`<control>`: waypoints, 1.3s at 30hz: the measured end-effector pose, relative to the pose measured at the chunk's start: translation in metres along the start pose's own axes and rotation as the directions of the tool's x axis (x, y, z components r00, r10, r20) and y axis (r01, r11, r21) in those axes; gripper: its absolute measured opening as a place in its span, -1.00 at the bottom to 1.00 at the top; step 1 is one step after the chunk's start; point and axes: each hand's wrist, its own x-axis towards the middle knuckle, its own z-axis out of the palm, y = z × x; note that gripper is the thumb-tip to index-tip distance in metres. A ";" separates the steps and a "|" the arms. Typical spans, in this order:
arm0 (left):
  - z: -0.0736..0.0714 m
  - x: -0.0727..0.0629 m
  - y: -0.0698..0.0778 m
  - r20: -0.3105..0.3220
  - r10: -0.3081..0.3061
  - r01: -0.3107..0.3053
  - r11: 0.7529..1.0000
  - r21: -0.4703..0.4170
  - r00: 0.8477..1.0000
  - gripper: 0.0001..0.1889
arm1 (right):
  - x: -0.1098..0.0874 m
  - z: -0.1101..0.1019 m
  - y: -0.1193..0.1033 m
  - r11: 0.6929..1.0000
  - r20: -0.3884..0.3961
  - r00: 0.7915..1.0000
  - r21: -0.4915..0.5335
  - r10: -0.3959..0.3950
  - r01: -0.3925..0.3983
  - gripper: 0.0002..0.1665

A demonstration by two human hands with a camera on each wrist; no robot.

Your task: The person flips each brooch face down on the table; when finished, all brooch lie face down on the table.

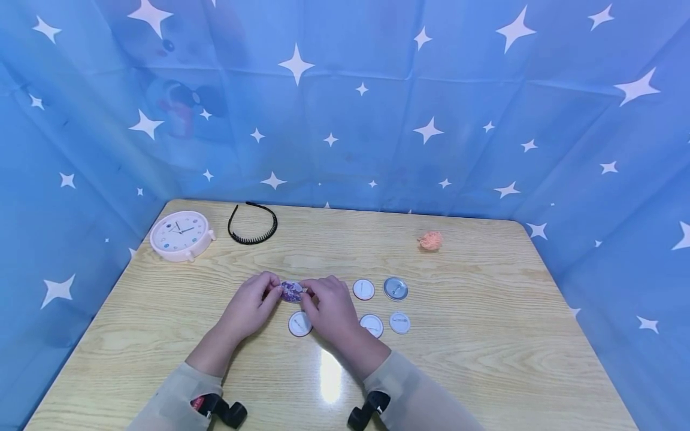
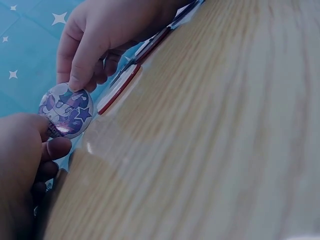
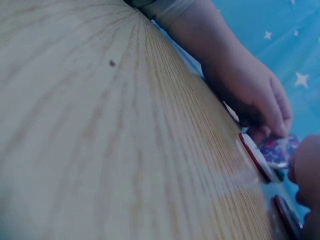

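Observation:
Between my two hands is a round pin badge [image 1: 291, 291] with a purple cartoon picture facing up. My left hand [image 1: 252, 302] pinches its left edge between thumb and fingers. My right hand [image 1: 330, 306] pinches the opposite edge. In the left wrist view the badge [image 2: 66, 111] is tilted, its printed face toward the camera, with the right thumb on its upper rim. The right wrist view shows the badge [image 3: 280, 150] partly hidden by my right hand [image 3: 307, 170]. Just below the hands, a face-down badge [image 1: 299, 324] lies with its pin showing.
To the right lie more face-down badges: a white one [image 1: 363, 290], a silver one [image 1: 396, 288], and two below, [image 1: 400, 322] being white. A pink clock [image 1: 180, 233], a black headband [image 1: 253, 240] and a peach fluffy ball [image 1: 430, 240] are farther back, before a blue star curtain [image 1: 345, 108].

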 end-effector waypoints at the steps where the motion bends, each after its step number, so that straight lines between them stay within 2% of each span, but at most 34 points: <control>1: 0.000 0.000 0.000 -0.002 -0.002 0.002 1.000 -0.004 1.000 -0.95 | 0.000 0.000 0.000 1.000 -0.008 1.000 0.006 -0.002 0.002 -0.77; 6: 0.001 0.000 -0.001 -0.019 -0.004 0.004 1.000 -0.027 1.000 -0.88 | -0.001 0.001 0.002 1.000 -0.040 0.999 0.017 -0.010 0.011 -0.83; 18: 0.002 0.000 -0.002 -0.040 0.015 -0.017 0.998 -0.064 0.999 -0.88 | -0.001 0.003 0.004 0.999 -0.064 0.998 0.032 0.005 -0.003 -0.90; 28: 0.001 0.000 -0.004 -0.061 0.020 -0.027 0.993 -0.111 0.998 -0.95 | 0.001 0.002 0.002 0.998 -0.047 0.999 0.066 -0.009 0.012 -0.82; 35: 0.000 -0.001 -0.005 -0.047 0.035 -0.041 0.991 -0.129 0.998 -0.88 | 0.001 0.002 0.003 0.997 -0.051 0.998 0.062 -0.035 0.038 -0.78; 39: 0.001 -0.002 -0.005 -0.040 0.069 -0.073 0.990 -0.121 0.997 -0.83 | 0.000 0.002 0.004 0.995 -0.063 0.998 0.094 -0.016 0.022 -0.76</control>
